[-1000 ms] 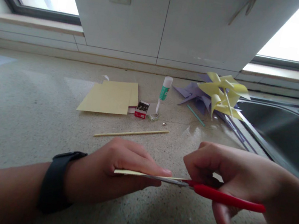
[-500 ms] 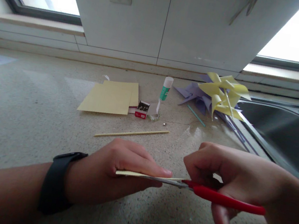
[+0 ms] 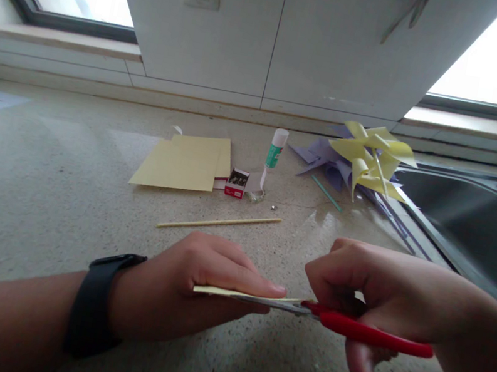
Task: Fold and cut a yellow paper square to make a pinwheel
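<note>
My left hand (image 3: 207, 287) pinches a piece of yellow paper (image 3: 212, 290), seen almost edge-on, between thumb and fingers. My right hand (image 3: 364, 294) grips red-handled scissors (image 3: 371, 333), with fingers through the handles. The scissor blades point left and lie along the paper, close to my left fingertips; part of the blades is hidden by the paper and hand. Beyond my hands a thin wooden stick (image 3: 218, 222) lies on the speckled counter (image 3: 58, 211).
Yellow paper sheets (image 3: 180, 162), a small red box of metal pins (image 3: 236, 184) and an upright glue stick (image 3: 276, 148) are farther back. Yellow and purple paper pinwheels (image 3: 372, 156) lie beside the sink (image 3: 484, 225) on the right. A thin blue stick (image 3: 326, 193) is near them.
The scissor handles and my right thumb have shifted slightly left and closer to my fingers. My left hand and the paper stay nearly in place.
</note>
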Action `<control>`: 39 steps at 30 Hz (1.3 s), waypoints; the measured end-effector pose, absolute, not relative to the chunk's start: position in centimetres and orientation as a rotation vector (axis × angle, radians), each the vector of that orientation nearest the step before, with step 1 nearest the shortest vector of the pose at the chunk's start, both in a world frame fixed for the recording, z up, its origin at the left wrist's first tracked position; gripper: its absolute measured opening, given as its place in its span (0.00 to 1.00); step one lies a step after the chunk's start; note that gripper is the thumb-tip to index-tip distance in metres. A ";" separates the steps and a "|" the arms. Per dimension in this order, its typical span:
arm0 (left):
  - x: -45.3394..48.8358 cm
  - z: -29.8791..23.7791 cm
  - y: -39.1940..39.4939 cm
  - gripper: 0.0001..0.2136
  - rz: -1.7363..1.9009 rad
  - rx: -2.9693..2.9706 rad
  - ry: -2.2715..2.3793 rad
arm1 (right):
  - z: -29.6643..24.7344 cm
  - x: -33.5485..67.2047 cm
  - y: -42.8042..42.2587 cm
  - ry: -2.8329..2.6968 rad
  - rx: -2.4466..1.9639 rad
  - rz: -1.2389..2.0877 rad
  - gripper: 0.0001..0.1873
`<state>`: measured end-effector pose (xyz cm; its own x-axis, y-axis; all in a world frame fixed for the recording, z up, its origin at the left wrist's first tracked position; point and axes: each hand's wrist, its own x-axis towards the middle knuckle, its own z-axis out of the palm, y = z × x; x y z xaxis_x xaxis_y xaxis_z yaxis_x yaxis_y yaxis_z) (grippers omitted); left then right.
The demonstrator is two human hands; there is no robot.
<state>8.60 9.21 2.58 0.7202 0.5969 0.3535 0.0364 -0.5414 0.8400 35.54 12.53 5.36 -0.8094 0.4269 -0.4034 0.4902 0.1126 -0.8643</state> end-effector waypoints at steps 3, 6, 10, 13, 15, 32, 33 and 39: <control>8.5 2.4 9.2 0.11 0.811 2.032 0.473 | 5.2 35.5 12.6 2.232 0.848 -1.988 0.28; 8.5 2.4 9.2 0.12 0.828 2.045 0.484 | 5.4 35.6 12.6 2.169 0.859 -2.019 0.24; 8.6 2.5 9.3 0.11 0.861 2.070 0.479 | 5.9 35.9 12.6 2.236 0.883 -1.935 0.25; 8.6 2.5 9.3 0.12 0.878 2.089 0.491 | 5.9 36.4 12.6 2.354 0.904 -1.833 0.26; 8.7 2.5 9.3 0.13 0.889 2.114 0.519 | 5.7 36.7 12.8 2.413 0.908 -1.815 0.27; 8.3 2.1 9.0 0.29 0.861 2.112 0.634 | 4.8 35.9 12.9 2.488 1.080 -2.430 0.21; 8.3 2.0 9.0 0.31 0.867 2.088 0.625 | 4.6 35.1 12.9 2.561 1.202 -2.395 0.19; 8.5 1.7 9.0 0.34 0.915 2.021 0.644 | 3.2 31.6 12.2 2.761 1.662 -2.318 0.18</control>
<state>8.47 8.96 1.72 0.6075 0.7010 0.3736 0.1156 -0.5433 0.8316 31.61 12.19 3.23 -0.3825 0.9182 0.1026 0.0581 0.1347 -0.9892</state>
